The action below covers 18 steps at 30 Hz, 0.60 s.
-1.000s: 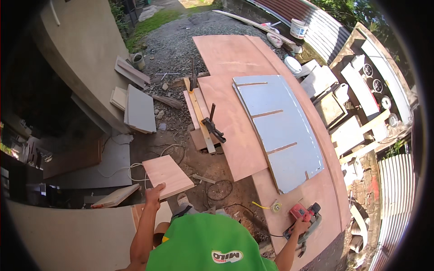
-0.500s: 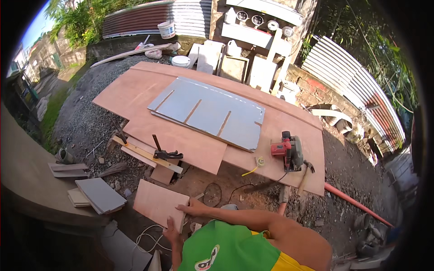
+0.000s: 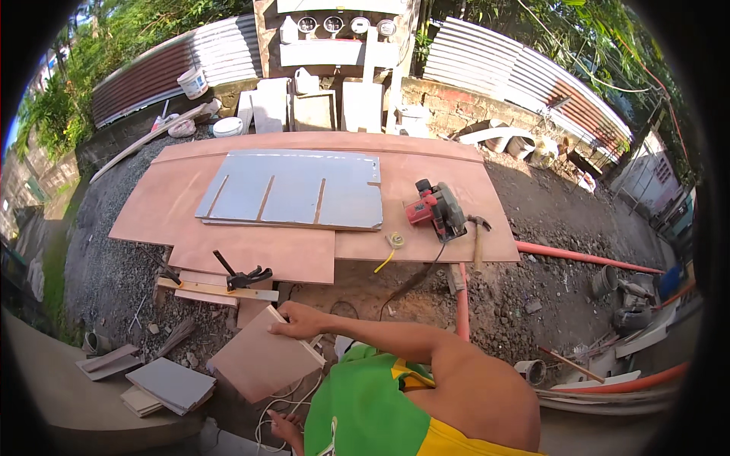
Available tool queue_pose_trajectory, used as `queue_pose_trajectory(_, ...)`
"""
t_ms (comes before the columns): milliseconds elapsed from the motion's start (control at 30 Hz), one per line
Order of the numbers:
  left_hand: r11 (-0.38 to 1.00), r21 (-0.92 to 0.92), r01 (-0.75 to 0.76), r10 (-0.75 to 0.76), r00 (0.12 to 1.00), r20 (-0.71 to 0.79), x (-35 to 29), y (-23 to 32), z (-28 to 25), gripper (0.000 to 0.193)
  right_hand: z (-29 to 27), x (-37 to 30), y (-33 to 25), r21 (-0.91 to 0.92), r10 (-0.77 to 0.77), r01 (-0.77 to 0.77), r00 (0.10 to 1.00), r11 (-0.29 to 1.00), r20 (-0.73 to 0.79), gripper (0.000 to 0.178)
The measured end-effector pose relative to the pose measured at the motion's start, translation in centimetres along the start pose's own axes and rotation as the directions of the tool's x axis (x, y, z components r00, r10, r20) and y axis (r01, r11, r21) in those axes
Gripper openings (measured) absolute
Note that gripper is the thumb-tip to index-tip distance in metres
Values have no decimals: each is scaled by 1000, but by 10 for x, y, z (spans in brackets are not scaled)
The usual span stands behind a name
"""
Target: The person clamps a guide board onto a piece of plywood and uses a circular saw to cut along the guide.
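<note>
My right hand (image 3: pixel 300 321) grips a small stack of cut plywood pieces (image 3: pixel 262 353) by its upper edge, thumb and fingers pinched over it. The stack is tilted, with a brown face and pale layered edges. Below it, my left hand (image 3: pixel 285 427) is apart from the wood, its fingers partly spread and holding nothing visible. Just beyond the stack, a black clamp (image 3: pixel 239 277) sits on a wooden strip (image 3: pixel 213 288) along the table's near edge. White cord (image 3: pixel 308 391) runs behind the stack.
A large plywood table (image 3: pixel 426 251) carries a grey slotted panel (image 3: pixel 289 194), a red circular saw (image 3: pixel 435 211), a tape measure (image 3: pixel 395 240) and a hammer (image 3: pixel 478 242). Stacked grey boards (image 3: pixel 171 382) lie at lower left. An orange pipe (image 3: pixel 585 257) extends to the right over rubble.
My left hand has let go of the plywood pieces and dropped below them. My right hand now holds them alone, tilted more steeply. The view has turned to the right.
</note>
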State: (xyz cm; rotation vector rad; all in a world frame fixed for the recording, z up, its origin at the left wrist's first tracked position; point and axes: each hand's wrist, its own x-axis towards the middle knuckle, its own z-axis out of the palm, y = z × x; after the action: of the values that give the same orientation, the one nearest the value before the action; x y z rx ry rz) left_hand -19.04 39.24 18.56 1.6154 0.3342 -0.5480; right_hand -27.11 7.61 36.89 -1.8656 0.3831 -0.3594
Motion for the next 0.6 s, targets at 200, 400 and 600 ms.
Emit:
queue_pose_trajectory(200,957,269,-111,81,989,120,82,-8,-46,52,-64,-39,2,199,60,-28,986,980,-156,38)
queue_pose_trajectory(400,735,639,-226,6,945,328,157,-24,-40,45,-97,-79,0,353,187,-40,901,935,-392,28)
queue_pose_trajectory(600,492,740,-458,-168,784,597,167,6,20,44,-109,-169,18,446,224,496,444,745,-868,26)
